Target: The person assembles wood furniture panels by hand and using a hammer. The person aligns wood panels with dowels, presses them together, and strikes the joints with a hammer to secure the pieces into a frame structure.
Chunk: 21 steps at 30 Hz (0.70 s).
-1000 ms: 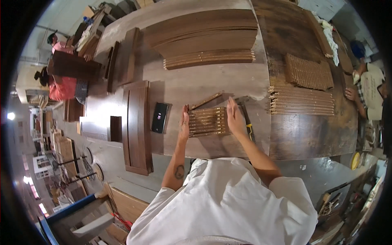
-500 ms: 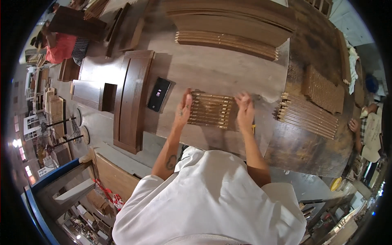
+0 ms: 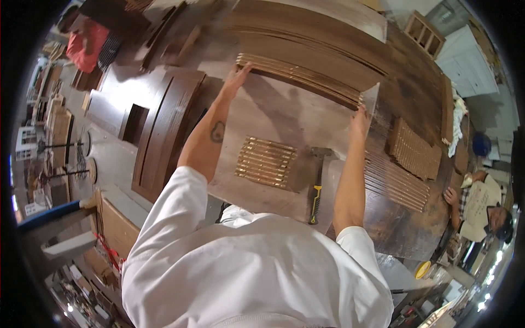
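Note:
Both arms reach forward across the table to a row of long brown wooden strips [image 3: 298, 79] with pale notched ends. My left hand [image 3: 235, 80] is closed at the row's left end, and my right hand [image 3: 359, 121] closes on its right end. Nearer to me lies a flat bundle of short brown slats [image 3: 266, 162] with light notches near their ends, touched by neither hand. A hammer [image 3: 316, 191] with a black and yellow handle rests to the right of that bundle, inside my right forearm.
Wide brown boards [image 3: 306, 33] lie beyond the strips. Dark panels [image 3: 167, 128] stand on the left side. More notched strips [image 3: 396, 180] and a stack of short slats [image 3: 415, 150] lie to the right. Co-workers are at the far left [image 3: 87, 46] and right [image 3: 481, 202].
Both hands have left the short slat bundle and moved forward to the ends of the long strips. The view has shifted, and the hammer now shows fully; my left arm mostly covers the phone.

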{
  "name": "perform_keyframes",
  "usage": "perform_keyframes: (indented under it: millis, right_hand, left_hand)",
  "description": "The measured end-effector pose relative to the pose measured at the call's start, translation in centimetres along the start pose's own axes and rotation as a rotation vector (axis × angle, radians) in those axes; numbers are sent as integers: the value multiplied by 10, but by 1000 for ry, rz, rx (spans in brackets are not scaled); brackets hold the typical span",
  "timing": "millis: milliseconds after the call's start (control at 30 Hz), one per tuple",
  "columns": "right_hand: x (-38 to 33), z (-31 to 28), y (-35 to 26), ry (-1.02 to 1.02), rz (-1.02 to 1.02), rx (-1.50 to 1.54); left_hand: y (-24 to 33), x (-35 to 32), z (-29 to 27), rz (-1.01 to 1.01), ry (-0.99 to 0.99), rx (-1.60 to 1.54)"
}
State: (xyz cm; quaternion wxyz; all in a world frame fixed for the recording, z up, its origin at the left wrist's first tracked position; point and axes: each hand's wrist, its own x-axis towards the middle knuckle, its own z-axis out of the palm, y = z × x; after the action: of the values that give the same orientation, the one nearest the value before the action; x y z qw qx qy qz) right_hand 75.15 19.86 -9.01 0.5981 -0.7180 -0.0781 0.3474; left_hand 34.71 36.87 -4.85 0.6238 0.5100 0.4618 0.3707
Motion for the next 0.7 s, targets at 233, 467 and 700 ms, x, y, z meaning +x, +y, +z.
perform_keyframes:
  millis: [233,467,700]
  right_hand:
    - [-86,-37,-37,-36,-396,462]
    - [-285,-32,-190,-285,-624,862]
    - [-363,-12,-204,-231,-878,531]
  left_hand:
    - [22,-70,3,-22,219,-219]
    - [74,-251,27,240,94,-948]
    - [51,-352,40,218,86,-790]
